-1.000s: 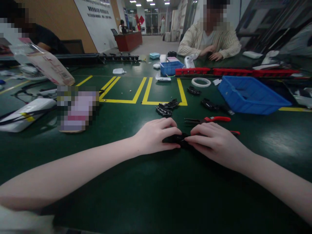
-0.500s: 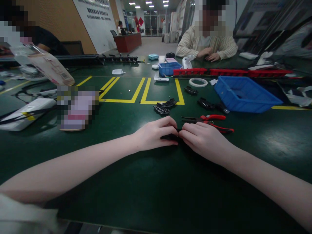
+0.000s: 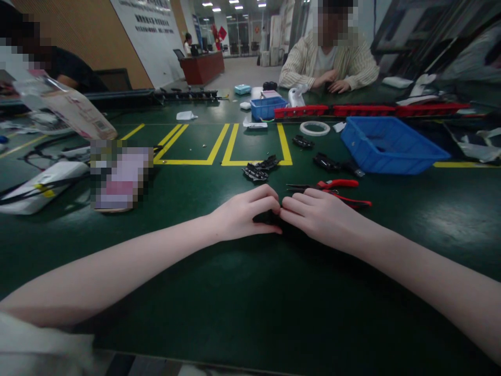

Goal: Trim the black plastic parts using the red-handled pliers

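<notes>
My left hand [image 3: 242,216] and my right hand [image 3: 319,214] meet fingertip to fingertip over a small black plastic part [image 3: 266,218] on the green table [image 3: 250,292]. Both hands have curled fingers pinching that part, which is mostly hidden beneath them. Red-handled pliers [image 3: 336,186] lie just beyond my right hand. A little farther back, several loose black parts [image 3: 260,169] rest near the yellow floor-tape lines.
A large blue bin [image 3: 387,146] stands at the right, a smaller blue bin [image 3: 266,108] farther back, with a white tape ring [image 3: 314,128] and red rails [image 3: 371,110] between. A person in a striped shirt [image 3: 326,62] works opposite. White packaging [image 3: 39,185] lies at the left.
My two hands have drawn closer together, so the black part shows less between them. The view has shifted slightly, the hands sitting a bit farther up the table.
</notes>
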`<move>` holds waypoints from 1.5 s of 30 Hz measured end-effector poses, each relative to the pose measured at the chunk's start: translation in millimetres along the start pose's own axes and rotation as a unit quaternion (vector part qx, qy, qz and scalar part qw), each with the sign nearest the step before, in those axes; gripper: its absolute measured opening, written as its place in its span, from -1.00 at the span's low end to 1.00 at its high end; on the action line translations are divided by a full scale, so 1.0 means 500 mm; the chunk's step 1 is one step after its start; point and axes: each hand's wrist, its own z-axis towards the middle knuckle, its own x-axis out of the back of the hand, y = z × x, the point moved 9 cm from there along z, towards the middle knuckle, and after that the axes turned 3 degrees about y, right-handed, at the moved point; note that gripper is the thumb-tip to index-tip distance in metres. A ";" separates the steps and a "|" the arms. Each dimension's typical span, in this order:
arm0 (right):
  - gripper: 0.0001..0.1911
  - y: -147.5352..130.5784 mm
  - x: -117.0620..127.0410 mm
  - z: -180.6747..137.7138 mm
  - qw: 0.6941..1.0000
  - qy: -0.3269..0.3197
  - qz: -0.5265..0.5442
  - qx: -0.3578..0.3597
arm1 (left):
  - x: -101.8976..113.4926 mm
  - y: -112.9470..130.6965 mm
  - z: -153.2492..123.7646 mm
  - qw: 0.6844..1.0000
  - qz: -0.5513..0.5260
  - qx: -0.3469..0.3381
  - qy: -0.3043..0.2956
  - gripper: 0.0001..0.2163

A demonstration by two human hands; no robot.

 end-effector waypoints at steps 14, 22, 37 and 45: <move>-0.90 0.037 0.044 -0.023 0.965 0.117 0.205 -0.116 | 0.048 0.020 0.001 0.994 -0.023 -0.036 0.103 -0.74; -0.87 0.042 0.103 -0.036 0.946 0.165 0.224 -0.164 | 0.079 0.037 -0.008 0.978 -0.112 0.008 0.176 -0.69; -0.82 0.038 0.120 -0.051 0.905 0.162 0.308 -0.245 | 0.060 0.062 -0.009 0.958 -0.244 -0.004 0.149 -0.60; -0.78 0.029 0.115 -0.057 0.901 0.164 0.294 -0.274 | 0.058 0.071 -0.003 0.967 -0.215 -0.040 0.132 -0.69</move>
